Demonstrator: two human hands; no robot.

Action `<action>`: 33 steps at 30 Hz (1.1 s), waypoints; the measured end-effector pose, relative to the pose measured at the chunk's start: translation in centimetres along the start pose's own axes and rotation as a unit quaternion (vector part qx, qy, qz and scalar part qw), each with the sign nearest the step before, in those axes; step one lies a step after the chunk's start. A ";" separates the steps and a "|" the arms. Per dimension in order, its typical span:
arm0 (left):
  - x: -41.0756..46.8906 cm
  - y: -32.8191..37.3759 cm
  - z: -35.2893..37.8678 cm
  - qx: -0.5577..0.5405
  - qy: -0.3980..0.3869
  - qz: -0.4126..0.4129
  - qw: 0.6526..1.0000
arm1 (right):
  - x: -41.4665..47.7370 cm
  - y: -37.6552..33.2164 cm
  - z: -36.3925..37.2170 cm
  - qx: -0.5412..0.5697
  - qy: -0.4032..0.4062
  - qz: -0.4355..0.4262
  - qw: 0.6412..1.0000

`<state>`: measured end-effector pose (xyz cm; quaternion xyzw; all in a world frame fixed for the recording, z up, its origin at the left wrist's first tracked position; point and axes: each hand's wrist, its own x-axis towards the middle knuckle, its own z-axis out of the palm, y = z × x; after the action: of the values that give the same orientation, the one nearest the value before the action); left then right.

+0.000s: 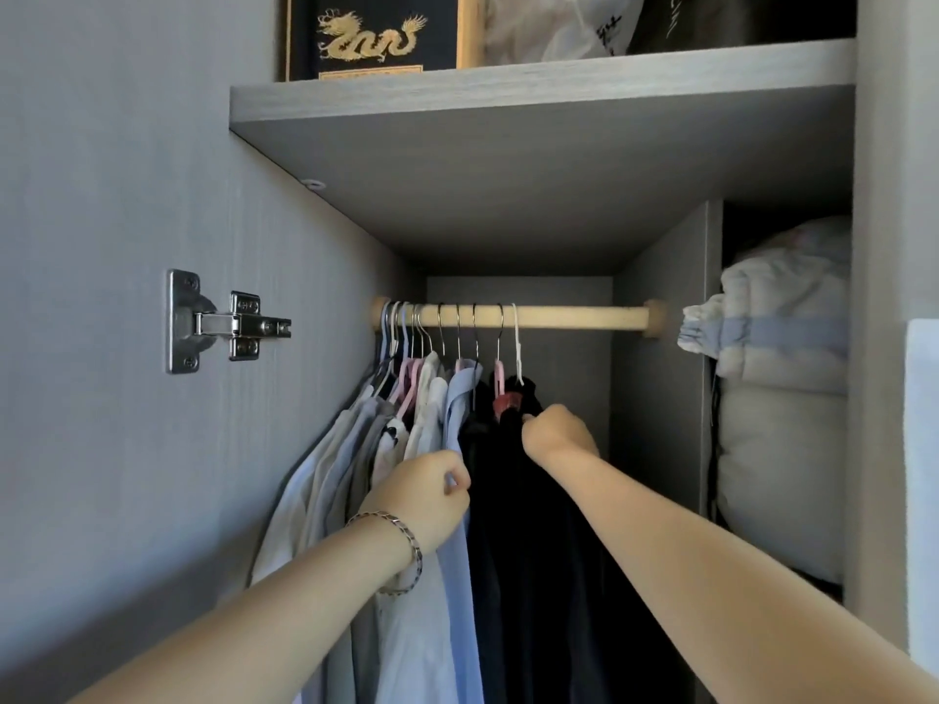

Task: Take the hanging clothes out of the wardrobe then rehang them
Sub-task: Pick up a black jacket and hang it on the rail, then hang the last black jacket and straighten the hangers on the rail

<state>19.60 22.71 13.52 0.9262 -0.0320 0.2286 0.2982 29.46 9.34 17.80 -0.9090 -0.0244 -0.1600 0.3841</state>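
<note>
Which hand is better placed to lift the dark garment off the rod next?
Right, most likely. The right hand grips the dark garment near its top, beside its hanger and close under the rod. The left hand is lower, pinching the blue shirt.

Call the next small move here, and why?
Probably lift the right hand to unhook the dark garment from the rail. That hand grips the garment's top just under the hangers, the left hand pinches the blue shirt beside it, and every hook sits on the rail.
</note>
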 end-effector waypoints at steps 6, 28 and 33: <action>-4.0 0.2 0.0 0.032 0.002 0.027 0.999 | -7.4 1.6 -1.7 0.014 0.014 0.000 1.000; -46.8 19.3 19.9 0.097 -0.509 0.365 0.773 | -68.4 31.6 -15.6 -0.116 0.010 0.464 0.878; -65.1 25.1 22.0 0.102 -0.573 0.493 0.646 | -89.2 34.3 -17.9 -0.095 0.061 0.612 0.783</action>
<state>-34.57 -15.39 -17.53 0.7442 -0.6252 -0.2328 -0.0326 -54.19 -20.42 -21.76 -0.7530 0.5761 0.0517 0.3136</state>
